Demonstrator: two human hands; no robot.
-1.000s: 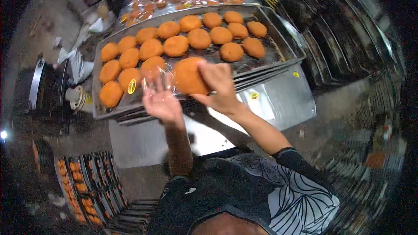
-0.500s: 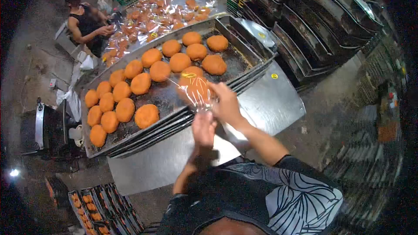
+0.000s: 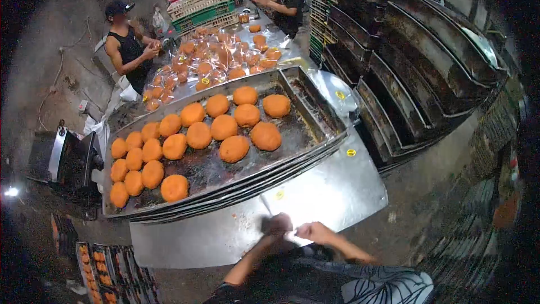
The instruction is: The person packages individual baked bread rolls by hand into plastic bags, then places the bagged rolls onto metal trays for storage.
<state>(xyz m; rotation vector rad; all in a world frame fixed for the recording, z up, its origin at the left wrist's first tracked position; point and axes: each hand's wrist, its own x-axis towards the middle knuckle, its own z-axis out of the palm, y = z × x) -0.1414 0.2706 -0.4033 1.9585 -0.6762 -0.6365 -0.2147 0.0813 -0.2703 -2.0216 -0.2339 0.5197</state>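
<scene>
My right hand [image 3: 315, 232] is low over the front edge of the metal table [image 3: 197, 242], fingers pinched together on something I cannot make out. Close beside it, my left hand [image 3: 277, 225] is dark and smeared by motion, its fingers unclear. A small whitish bit shows between the two hands. Just beyond them, a yellow label [image 3: 279, 195] shows against the shiny metal. Behind this lies a large baking tray [image 3: 197, 179] holding several round orange-brown buns [image 3: 234, 148], the nearest ones well away from my fingers.
Bagged buns [image 3: 225, 50] are heaped on the table behind the tray. Two people stand there, one at the left [image 3: 129, 45], one at the back [image 3: 284, 3]. Plastic crates [image 3: 202, 8] are stacked behind. Stacked dark trays [image 3: 405, 67] rise at the right; trays of buns [image 3: 101, 270] stand lower left.
Both hands have pulled back from the tray toward my body. The clear bag with its orange contents no longer shows over the tray. The view has tilted up, showing more of the people behind.
</scene>
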